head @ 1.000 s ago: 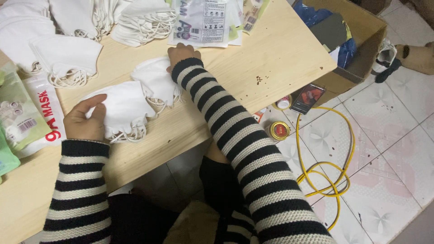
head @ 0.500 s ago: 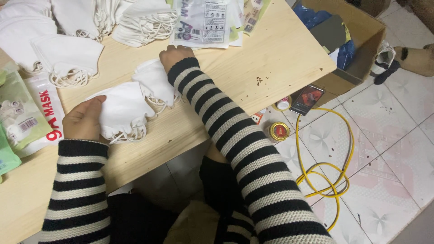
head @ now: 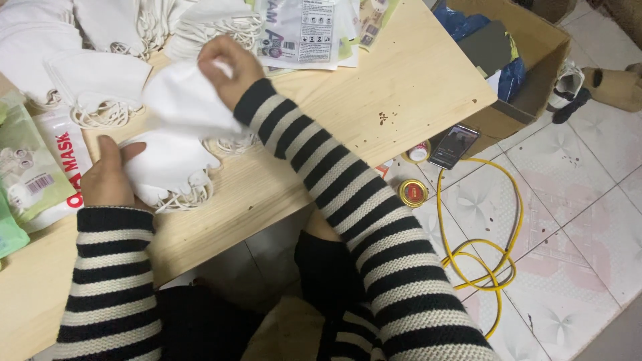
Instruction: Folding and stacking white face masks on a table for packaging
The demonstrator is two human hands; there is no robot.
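Right hand (head: 226, 70) pinches a white folded fabric face mask (head: 184, 103), lifted just above the light wooden tabletop (head: 374, 87). Left hand (head: 110, 175) presses flat on a small stack of white masks with elastic loops (head: 172, 167), fingers closed over its edge. Lifted mask sits just above-right of the stack. Both striped-sleeved forearms reach forward.

a white folded face mask (head: 184, 100) is pinched at its upper edge and lifted off the wooden table, tilted, its flat panel hanging down and to the left, slightly blurred. just below it a small stack of white face masks (head: 167, 167) lies flat on the table near the front edge, pressed down on its left side, thin white ear loops spilling out in a tangle along its lower right rim.
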